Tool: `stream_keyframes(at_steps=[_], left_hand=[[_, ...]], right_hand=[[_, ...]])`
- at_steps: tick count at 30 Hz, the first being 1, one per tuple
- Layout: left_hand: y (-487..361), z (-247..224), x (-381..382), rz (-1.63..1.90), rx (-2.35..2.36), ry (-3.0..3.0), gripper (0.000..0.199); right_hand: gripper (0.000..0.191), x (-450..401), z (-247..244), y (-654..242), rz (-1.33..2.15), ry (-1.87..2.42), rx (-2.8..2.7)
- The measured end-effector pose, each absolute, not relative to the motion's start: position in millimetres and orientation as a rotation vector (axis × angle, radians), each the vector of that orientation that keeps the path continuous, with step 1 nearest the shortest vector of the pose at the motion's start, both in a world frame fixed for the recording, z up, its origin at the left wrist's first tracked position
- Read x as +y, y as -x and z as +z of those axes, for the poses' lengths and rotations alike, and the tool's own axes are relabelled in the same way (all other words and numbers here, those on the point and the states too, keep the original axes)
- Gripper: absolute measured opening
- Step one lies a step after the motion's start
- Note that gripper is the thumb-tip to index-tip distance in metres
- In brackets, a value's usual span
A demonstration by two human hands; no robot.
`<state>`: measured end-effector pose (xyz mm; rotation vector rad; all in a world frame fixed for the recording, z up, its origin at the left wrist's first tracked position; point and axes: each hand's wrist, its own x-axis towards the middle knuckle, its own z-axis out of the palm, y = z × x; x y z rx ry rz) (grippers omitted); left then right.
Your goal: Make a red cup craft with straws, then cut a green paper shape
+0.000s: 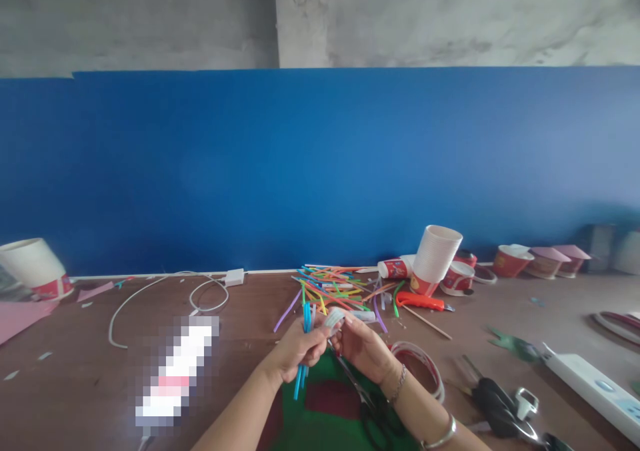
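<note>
Head view: gripping blue straws [307,316] in left hand [300,349], pinching pale strip [335,319] with right hand [365,349], above scissors [361,392].

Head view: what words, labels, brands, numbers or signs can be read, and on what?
No text reads clearly.
Small pale piece at the fingers of the left hand, which holds blue straws: marks too small.
Red-and-white cup lying down: print too small.
White power strip: markings blurred.
Lit rectangle: pixelated, unreadable.
</note>
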<state>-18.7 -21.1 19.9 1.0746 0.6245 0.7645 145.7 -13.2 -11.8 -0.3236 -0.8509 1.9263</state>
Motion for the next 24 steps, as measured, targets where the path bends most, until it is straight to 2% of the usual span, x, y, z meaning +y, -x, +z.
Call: stream_keyframes(at_steps=[5, 24], left_hand=[[13.9, 25.2, -24.7, 0.815, 0.714, -1.156, 0.035], [-3.2, 27.3, -29.2, 1.003, 0.974, -1.434, 0.031]], right_hand=[[0.030, -12.4, -15.3, -147.9, 1.974, 0.331, -0.785], [0.033, -12.7, -12.4, -145.7, 2.038, 0.376, -0.771]])
